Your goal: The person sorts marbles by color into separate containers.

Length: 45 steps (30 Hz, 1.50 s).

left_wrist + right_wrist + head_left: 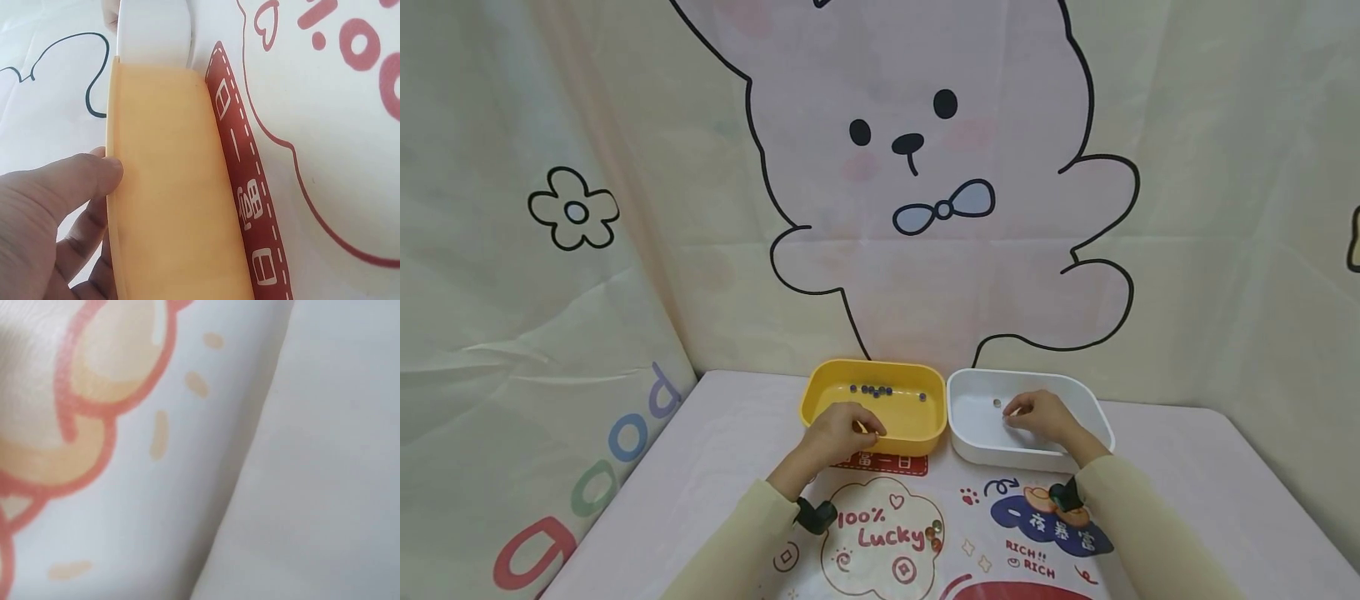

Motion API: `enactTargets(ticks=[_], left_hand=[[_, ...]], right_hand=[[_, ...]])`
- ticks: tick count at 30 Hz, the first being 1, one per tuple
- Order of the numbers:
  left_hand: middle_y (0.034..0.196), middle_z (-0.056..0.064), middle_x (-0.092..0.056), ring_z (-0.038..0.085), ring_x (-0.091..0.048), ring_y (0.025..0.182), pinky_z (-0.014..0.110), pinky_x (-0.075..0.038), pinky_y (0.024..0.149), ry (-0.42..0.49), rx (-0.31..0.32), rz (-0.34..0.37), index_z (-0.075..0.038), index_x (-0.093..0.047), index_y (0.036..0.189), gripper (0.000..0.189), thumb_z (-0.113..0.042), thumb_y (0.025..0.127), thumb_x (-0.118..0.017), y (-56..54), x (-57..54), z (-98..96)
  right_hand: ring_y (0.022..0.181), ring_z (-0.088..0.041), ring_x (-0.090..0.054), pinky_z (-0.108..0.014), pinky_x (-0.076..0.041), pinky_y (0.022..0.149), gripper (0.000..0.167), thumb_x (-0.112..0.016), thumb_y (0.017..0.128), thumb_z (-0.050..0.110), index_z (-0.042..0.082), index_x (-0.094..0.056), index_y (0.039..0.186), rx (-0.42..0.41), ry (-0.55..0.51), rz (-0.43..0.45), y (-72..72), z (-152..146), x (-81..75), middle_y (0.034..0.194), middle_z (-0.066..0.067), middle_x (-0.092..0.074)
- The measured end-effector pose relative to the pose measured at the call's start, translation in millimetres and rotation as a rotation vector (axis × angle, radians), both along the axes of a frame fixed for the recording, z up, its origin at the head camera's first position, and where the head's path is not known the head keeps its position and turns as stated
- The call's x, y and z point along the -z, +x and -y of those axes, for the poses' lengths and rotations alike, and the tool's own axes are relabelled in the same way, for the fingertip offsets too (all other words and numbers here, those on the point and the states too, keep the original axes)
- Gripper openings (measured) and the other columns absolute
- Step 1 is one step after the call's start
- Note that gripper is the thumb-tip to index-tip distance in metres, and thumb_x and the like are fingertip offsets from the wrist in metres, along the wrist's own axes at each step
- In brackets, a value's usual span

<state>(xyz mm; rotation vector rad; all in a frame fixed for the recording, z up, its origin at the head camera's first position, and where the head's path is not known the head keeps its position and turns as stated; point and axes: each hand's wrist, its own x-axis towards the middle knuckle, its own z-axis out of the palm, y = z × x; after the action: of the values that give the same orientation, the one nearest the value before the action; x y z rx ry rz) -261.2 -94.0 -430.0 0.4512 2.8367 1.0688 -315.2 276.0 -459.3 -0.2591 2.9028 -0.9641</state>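
My left hand [842, 433] is at the front rim of a yellow tray [820, 385]. In the left wrist view the thumb [109, 174] lies against the outside of the rim and the other fingers curl behind it, gripping the wall. Several small dark blue beads [876, 393] lie on that tray's floor. Over the white tray [973, 446] my right hand [1037, 414] points down, fingertips close together near the floor; I cannot tell whether they pinch anything. A single light brown bead [997, 402] lies just beyond them. The right wrist view shows only printed cloth and a pale surface, without the hand.
Both trays stand side by side at the back of the table, close to a hanging cloth [910, 275] printed with a bear. Several brownish beads [934, 535] lie on the printed tablecloth [880, 575] in front of the yellow tray.
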Motion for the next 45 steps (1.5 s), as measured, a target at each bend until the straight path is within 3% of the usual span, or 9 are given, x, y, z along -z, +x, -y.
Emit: enactTargets(ticks=[30, 35, 41, 45], left_hand=[[0.085, -0.013, -0.063, 0.013, -0.054, 0.083, 0.029, -0.047, 0.077, 0.015, -0.006, 0.012, -0.028, -0.075, 0.088, 0.006, -0.023, 0.086, -0.072, -0.1, 1.4, 0.5], [0.086, -0.013, -0.064, 0.013, -0.054, 0.083, 0.029, -0.047, 0.077, 0.012, -0.003, 0.001, -0.028, -0.075, 0.088, 0.006, -0.023, 0.086, -0.072, 0.2, 1.3, 0.4], [0.086, -0.013, -0.065, 0.013, -0.053, 0.082, 0.028, -0.047, 0.075, 0.013, 0.003, -0.006, -0.027, -0.075, 0.088, 0.006, -0.022, 0.086, -0.072, 0.1, 0.4, 0.3], [0.085, -0.013, -0.064, 0.014, -0.054, 0.082, 0.029, -0.047, 0.075, 0.016, 0.003, 0.006, -0.027, -0.075, 0.088, 0.006, -0.023, 0.086, -0.072, 0.0, 0.4, 0.5]], right_hand=[[0.077, -0.018, -0.051, -0.028, -0.038, 0.063, 0.014, -0.07, 0.082, 0.017, 0.012, -0.074, 0.095, 0.03, 0.071, 0.093, -5.1, 5, 0.3, 0.088, -0.005, -0.063], [0.076, -0.019, -0.051, -0.028, -0.039, 0.062, 0.019, -0.071, 0.082, 0.017, 0.009, -0.072, 0.099, 0.008, 0.049, 0.082, -2.6, 3, -1.1, 0.087, -0.007, -0.062], [0.085, -0.022, -0.053, -0.031, -0.043, 0.068, 0.032, -0.072, 0.083, 0.02, 0.005, -0.068, 0.111, -0.002, 0.038, 0.1, 1.1, 0, -6.5, 0.097, -0.012, -0.064], [0.093, -0.029, -0.06, -0.042, -0.049, 0.077, 0.038, -0.07, 0.083, 0.027, 0.005, -0.066, 0.114, -0.042, 0.054, 0.068, 7.4, 2, -14.2, 0.104, -0.017, -0.067]])
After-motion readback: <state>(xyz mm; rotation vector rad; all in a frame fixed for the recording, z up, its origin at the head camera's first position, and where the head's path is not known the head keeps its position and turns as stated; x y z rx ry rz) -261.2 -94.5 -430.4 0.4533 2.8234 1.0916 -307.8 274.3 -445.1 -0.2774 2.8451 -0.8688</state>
